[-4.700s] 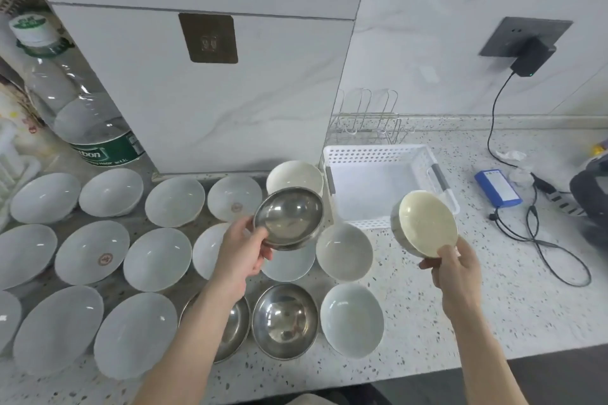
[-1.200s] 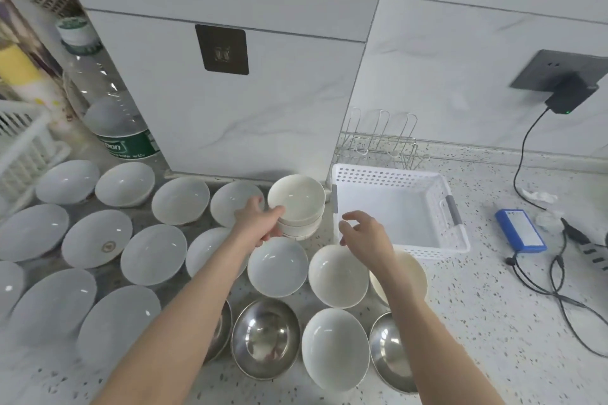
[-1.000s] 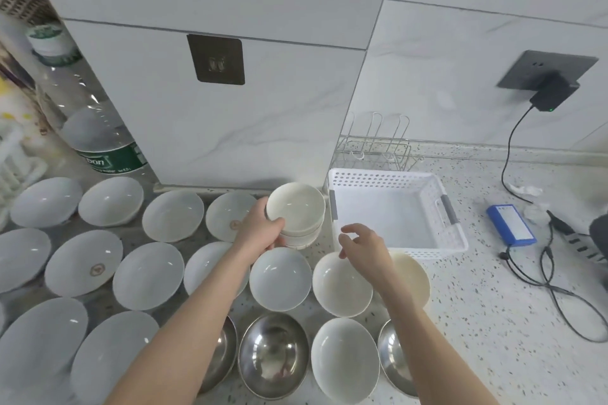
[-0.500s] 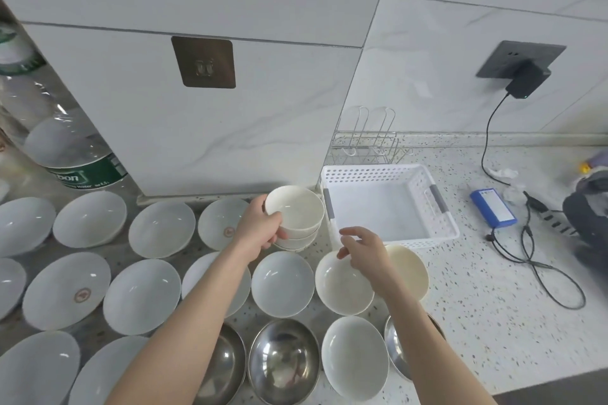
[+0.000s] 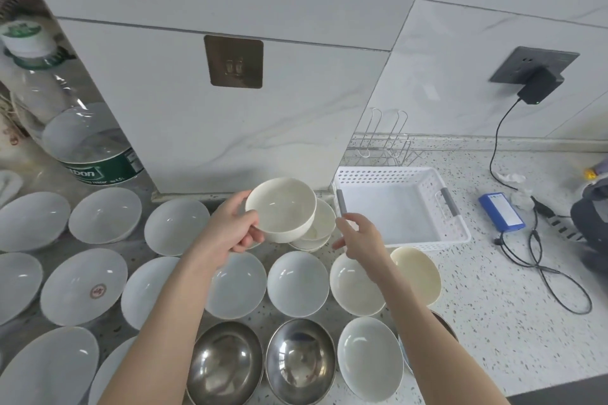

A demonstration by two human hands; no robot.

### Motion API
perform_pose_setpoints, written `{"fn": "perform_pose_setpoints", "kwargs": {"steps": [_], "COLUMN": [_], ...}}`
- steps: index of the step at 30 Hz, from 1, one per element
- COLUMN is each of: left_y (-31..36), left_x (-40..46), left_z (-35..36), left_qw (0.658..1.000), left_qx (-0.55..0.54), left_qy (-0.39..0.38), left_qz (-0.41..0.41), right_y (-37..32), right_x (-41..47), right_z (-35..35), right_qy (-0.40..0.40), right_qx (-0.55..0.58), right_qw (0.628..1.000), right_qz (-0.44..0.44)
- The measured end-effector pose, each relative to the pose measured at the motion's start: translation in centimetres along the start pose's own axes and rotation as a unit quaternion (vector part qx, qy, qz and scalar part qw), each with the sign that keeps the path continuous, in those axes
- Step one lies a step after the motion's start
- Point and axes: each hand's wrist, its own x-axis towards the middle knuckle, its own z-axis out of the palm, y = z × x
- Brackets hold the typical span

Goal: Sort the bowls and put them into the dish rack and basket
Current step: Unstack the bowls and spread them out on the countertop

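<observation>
Steel bowls (image 5: 263, 362) sit nearest along the counter's (image 5: 493, 322) front edge, with rows of pale bowls (image 5: 297, 283) behind them, all resting upright. Above these, the left hand (image 5: 230, 233) grips a small white bowl (image 5: 281, 209) by its near rim, thumb inside and fingers curled beneath, lifted clear of the short stack (image 5: 316, 230) it hovers over. The right hand (image 5: 358, 237) holds nothing, fingers loosely spread, just beside the stack and close to the near left corner of the white basket (image 5: 457, 233). Beyond the basket stands the wire dish rack (image 5: 385, 148) against the wall, seemingly empty. To do this step well, the lifted bowl should probably travel level and to the right, clearing the basket's wall before lowering, while the free hand steadies the stack left behind so it does not tip.
</observation>
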Motion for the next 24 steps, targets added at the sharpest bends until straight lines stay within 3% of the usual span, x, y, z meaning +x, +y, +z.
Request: {"fn": "perform_pose_setpoints", "kwargs": {"steps": [7, 16, 24], "left_y": [-1.5, -3.4, -3.8], "left_x": [-2.5, -4.2, -5.2], "left_z": [-4.0, -5.4, -4.2], "left_qw": [0.996, 0.978, 0.964], "left_qx": [-0.080, -0.205, -0.263], "left_qy": [0.031, 0.043, 0.027], "left_qz": [0.013, 0.006, -0.023], "right_y": [-1.8, -1.6, -1.7], "right_x": [0.5, 0.8, -0.9], "right_z": [3.4, 3.9, 0.5], "right_qy": [-0.039, -0.003, 0.043], "right_qx": [-0.070, -0.047, 0.174], "right_qw": [0.996, 0.999, 0.983], "right_qz": [0.034, 0.023, 0.028]}}
